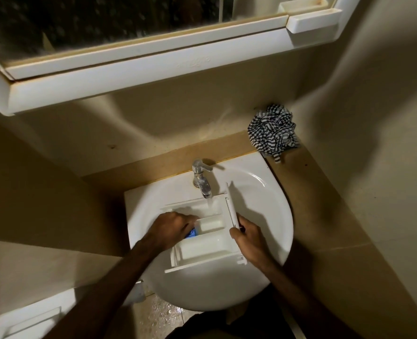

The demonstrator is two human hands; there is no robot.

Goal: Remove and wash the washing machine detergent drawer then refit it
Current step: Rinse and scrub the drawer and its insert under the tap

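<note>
Detergent drawer [203, 237] sits in the sink [271, 192] w/ tap [201, 179] water hitting its back compartment; right hand [247, 238] grips the front panel edge, left hand [170, 228] reaches inside, grasp unclear — I'd tilt it so water flushes each compartment.

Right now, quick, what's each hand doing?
Left hand: fingers curled, reaching into the detergent drawer; cannot tell if it holds anything.
Right hand: grips the drawer's front panel.
</note>
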